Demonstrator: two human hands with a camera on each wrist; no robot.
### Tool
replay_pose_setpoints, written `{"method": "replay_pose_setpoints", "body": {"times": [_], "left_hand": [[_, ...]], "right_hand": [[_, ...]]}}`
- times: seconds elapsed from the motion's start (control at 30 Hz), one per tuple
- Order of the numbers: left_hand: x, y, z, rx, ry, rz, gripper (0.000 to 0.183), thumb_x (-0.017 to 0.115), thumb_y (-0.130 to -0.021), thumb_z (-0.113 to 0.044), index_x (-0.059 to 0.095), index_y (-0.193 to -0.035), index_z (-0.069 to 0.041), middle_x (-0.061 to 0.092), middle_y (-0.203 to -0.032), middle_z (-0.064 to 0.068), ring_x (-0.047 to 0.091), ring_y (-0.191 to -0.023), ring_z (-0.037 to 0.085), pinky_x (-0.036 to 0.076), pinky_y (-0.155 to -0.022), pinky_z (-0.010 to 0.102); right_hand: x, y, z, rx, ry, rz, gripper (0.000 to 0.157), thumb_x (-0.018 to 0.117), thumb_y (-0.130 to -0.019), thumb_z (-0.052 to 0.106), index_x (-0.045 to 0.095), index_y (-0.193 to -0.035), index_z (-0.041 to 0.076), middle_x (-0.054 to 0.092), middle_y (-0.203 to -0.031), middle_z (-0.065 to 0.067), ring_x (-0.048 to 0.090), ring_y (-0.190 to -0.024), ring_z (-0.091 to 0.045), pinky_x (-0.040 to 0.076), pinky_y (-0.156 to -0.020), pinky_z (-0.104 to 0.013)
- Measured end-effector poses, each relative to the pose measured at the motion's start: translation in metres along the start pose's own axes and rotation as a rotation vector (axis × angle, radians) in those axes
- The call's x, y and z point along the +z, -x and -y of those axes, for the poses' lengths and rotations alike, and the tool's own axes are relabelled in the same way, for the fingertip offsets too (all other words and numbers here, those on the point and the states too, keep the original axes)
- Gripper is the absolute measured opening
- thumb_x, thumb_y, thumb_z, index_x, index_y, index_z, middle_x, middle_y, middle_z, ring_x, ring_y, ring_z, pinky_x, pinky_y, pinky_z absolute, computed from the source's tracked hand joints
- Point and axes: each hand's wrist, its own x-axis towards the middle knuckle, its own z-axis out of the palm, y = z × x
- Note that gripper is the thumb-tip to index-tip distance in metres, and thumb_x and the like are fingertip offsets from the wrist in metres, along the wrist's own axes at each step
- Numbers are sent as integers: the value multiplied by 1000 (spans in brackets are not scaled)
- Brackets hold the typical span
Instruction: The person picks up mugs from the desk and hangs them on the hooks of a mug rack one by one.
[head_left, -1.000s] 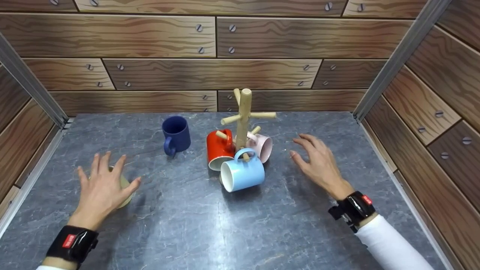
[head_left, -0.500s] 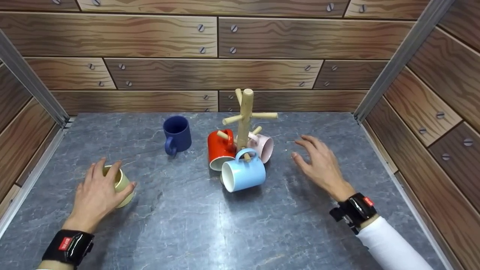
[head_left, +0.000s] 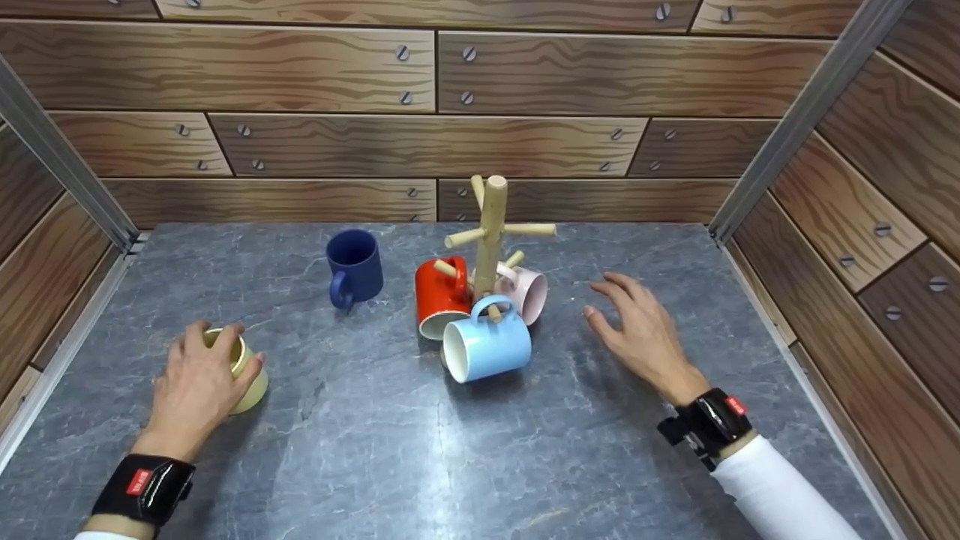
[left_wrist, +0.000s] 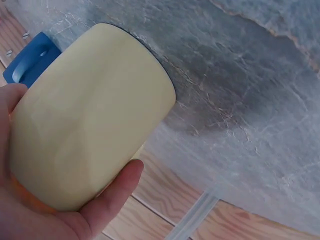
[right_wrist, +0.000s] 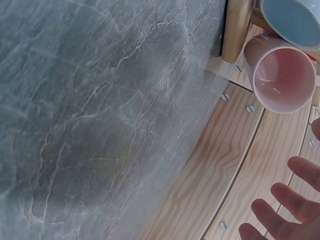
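My left hand [head_left: 193,386] grips a pale yellow mug [head_left: 253,390] around its upper part, at the left of the table. In the left wrist view the thumb and a finger lie against opposite sides of the yellow mug [left_wrist: 95,115]; its handle is hidden. My right hand [head_left: 637,334] hovers with relaxed, spread fingers to the right of a wooden mug tree [head_left: 491,217]. On the tree's lower pegs hang a red mug [head_left: 436,296], a light blue mug [head_left: 491,349] and a pale pink mug [head_left: 534,296]. The pink mug [right_wrist: 285,77] shows its open mouth in the right wrist view.
A dark blue mug [head_left: 355,266] stands upright behind the left hand, its handle toward me. Upper pegs [head_left: 529,229] of the tree bear no mugs. Wood-patterned walls [head_left: 322,146] enclose the grey marbled table [head_left: 360,465] at the back and sides.
My left hand has drawn back slightly from above the yellow mug, and its fingers have curled around the rim. The right hand stays nearly still.
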Motion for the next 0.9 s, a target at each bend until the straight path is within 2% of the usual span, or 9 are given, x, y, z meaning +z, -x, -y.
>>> {"method": "replay_pose_setpoints", "body": {"times": [0.13,0.37,0.47,0.63,0.73,0.9], "left_hand": [[2,-1,1,-1,41,-39,47,75,-91,-27,61,-129,-3,38,-131,38,48,-102,65,49,-61,76],[0,-4,-1,-5,67,-7,44,74,-92,-25,61,-128,-3,37,-127,40,48,-100,64,52,-57,72],[1,-6,-4,14,81,-20,43,74,-92,-24,62,-128,-2,38,-127,40,50,-100,64,53,-61,71],[0,-11,-18,76,116,-94,40,78,-91,-22,66,-124,-4,42,-125,38,52,-101,60,51,-72,74],[-1,-15,-29,116,140,-129,39,80,-89,-22,67,-122,-4,44,-125,37,53,-103,59,51,-75,74],[-3,-21,-50,166,193,-138,39,80,-89,-22,68,-122,-5,45,-126,35,54,-107,56,53,-81,71]], "right_hand": [[1,-1,2,-6,-2,6,44,69,-99,33,67,-133,5,54,-147,-19,53,-130,-43,43,-105,-63],[-1,-2,6,-13,4,20,39,69,-99,33,69,-131,10,55,-147,-17,53,-131,-41,46,-103,-61],[-2,-3,8,-19,-4,24,38,69,-100,33,69,-131,10,54,-148,-16,53,-131,-40,46,-103,-61],[-4,-4,13,-29,-17,5,38,68,-100,32,70,-131,10,54,-147,-17,53,-131,-40,45,-104,-61],[-6,-4,18,-45,-28,-27,35,68,-101,30,71,-129,9,56,-145,-17,54,-130,-40,45,-104,-59],[-8,-5,27,-70,-55,-74,31,68,-101,25,72,-126,7,59,-143,-17,56,-128,-39,46,-103,-57]]}}
